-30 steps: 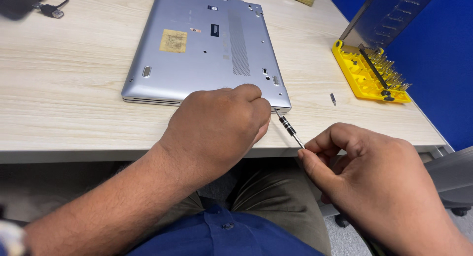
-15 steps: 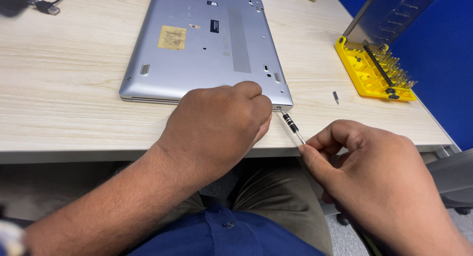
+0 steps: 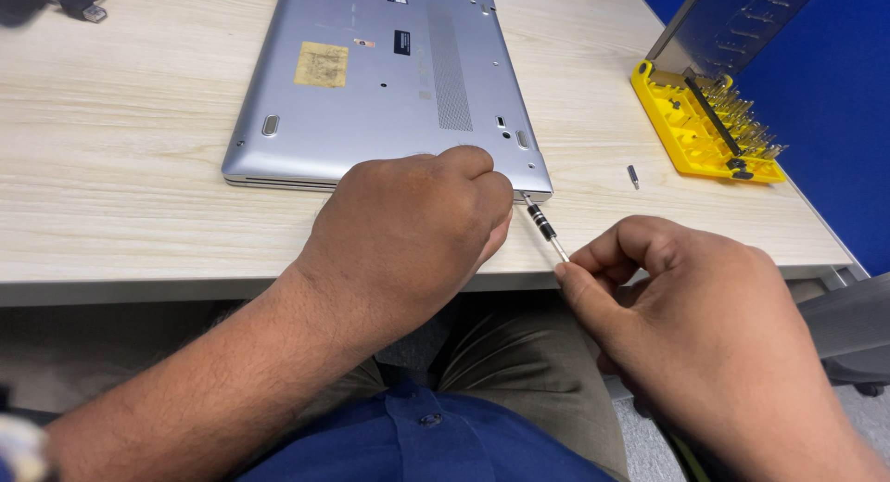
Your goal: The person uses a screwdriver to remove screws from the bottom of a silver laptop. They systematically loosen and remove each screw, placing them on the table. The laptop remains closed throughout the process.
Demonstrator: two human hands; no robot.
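Nothing much moved since earlier: your left hand (image 3: 408,236) stays pressed on the laptop (image 3: 389,83) near corner, right hand (image 3: 686,315) pinching the screwdriver (image 3: 545,227); keep its tip square at that edge.

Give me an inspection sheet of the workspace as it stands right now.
Surface: light wood-grain table, its near edge toward the person.
Job's things: silver laptop lying underside up; slim screwdriver angled at its near right corner.
Clutter: yellow bit tray with its lid raised; one loose bit on the table.
Grippers: left hand resting at the laptop's near edge; right hand pinching the screwdriver's end.
Cables: dark cable plug at far left.
Surroundings: blue wall on the right; grey chair part below it.
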